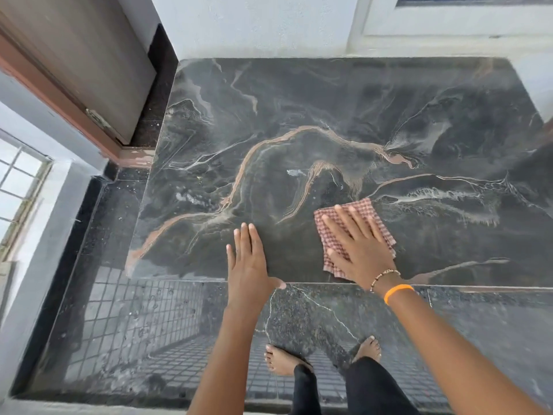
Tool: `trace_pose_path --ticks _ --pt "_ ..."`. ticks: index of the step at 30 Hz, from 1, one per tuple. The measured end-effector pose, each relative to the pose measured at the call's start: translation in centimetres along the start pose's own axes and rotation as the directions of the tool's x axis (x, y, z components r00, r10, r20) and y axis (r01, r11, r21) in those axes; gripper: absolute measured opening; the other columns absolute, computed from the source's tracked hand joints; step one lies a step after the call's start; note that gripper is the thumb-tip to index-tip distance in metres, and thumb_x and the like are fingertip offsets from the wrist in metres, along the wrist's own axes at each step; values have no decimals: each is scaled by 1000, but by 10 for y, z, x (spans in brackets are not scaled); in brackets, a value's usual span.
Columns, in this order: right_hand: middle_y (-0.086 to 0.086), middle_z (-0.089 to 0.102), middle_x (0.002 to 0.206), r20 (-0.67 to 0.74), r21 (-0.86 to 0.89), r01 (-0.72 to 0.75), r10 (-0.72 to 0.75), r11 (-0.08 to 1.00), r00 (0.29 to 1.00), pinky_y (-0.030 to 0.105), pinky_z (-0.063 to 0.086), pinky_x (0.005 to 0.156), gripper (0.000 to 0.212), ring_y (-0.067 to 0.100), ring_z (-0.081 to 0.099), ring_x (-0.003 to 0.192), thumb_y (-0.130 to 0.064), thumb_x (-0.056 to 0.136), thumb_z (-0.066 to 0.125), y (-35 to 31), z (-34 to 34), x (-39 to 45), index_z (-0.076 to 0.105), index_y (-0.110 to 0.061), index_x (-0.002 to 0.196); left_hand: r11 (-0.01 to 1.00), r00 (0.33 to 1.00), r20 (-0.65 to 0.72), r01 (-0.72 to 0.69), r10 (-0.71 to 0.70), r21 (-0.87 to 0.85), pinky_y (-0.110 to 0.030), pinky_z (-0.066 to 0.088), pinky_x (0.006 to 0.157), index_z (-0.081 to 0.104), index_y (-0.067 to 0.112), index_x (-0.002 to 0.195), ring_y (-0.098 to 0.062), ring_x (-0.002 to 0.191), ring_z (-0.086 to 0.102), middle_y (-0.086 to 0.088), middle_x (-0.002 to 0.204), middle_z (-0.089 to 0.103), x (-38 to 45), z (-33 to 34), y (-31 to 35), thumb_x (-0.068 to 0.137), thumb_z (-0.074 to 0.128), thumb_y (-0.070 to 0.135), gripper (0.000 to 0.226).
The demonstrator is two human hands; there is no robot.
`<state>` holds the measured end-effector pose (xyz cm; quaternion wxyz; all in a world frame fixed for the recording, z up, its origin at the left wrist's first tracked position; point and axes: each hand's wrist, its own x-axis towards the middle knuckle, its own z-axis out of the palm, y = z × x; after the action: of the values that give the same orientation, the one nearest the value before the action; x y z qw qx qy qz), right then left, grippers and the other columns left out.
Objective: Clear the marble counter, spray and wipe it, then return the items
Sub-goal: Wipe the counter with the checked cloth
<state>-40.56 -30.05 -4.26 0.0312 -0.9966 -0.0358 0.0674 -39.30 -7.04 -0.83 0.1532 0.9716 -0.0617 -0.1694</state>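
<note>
Right hand (359, 244) pressing flat, fingers spread, on checked cloth (368, 209) near table (329, 100) front edge; left hand (248, 265) resting flat, holding nothing; risk: cloth sliding off edge, far streaks being missed

I'm barefoot (281, 359) in a home, judging by the dark marble tabletop (329, 115) against a white plastered wall (254, 25), a wooden door (80, 64) (brown-framed) and a barred window (18, 181).
</note>
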Motion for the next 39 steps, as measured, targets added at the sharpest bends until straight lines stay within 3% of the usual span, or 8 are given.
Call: trace_pose_path --ticks 4,9,14,20,24,27,32,39 --pt "-2 4 159 20 68 -246 245 967 969 44 1 117 70 23 1 147 -57 81 11 25 -7 25 4 -35 147 998 997 63 45 -47 42 -42 -4 117 -10 3 146 -24 145 -11 -10 157 -15 11 -5 -5 58 78 54 134" --pt "2 -1 159 3 102 -314 315 944 949 50 3 117 63 28 -2 146 -49 92 27 5 -10 71 4 -30 148 997 997 46 53 -55 60 -38 -3 118 -5 4 147 -22 146 -5 -8 158 -8 14 -7 -5 52 80 56 138" --pt "4 1 159 -4 118 -145 147 982 989 51 0 117 66 29 1 146 -48 91 33 -54 -16 121 6 -30 148 997 999 13 38 -39 69 -37 -4 117 1 4 147 -21 146 -1 -7 158 -2 13 -11 -5 53 79 56 134" --pt "3 -3 159 63 75 282 -287 956 956 50 -5 116 66 28 -4 146 -50 92 32 -135 -16 146 1 -31 148 996 999 16 40 -42 79 -48 1 110 30 0 142 -25 140 29 -13 150 31 6 -10 -11 40 83 56 128" --pt "-3 2 159 47 47 385 -387 922 921 49 -2 117 66 23 1 147 -51 88 33 -98 -18 155 5 -36 147 997 998 -45 48 -46 64 -45 -12 110 13 2 146 -20 142 -4 -10 157 12 6 -12 -22 57 47 81 124" --pt "-4 9 159 33 35 297 -298 954 954 50 1 117 68 23 7 146 -55 81 22 -61 -21 165 10 -38 146 988 984 -114 145 -139 49 -44 -12 111 7 3 147 -21 142 -9 -13 157 5 26 -19 -35 56 16 92 128" --pt "-4 10 159 17 51 58 -59 997 998 49 2 117 70 23 7 146 -57 79 15 -10 -30 200 9 -38 146 941 936 -112 337 -334 13 -47 -12 114 -5 2 146 -28 144 -14 -15 157 -8 64 -47 -56 67 52 71 120" --pt "2 6 159 -22 127 30 -27 992 999 54 -2 116 66 29 4 146 -50 89 35 -68 -31 265 10 -33 147 893 890 -75 449 -450 -31 -46 -9 115 -8 0 145 -27 145 -11 -15 157 -7 74 -46 -68 62 55 70 126"
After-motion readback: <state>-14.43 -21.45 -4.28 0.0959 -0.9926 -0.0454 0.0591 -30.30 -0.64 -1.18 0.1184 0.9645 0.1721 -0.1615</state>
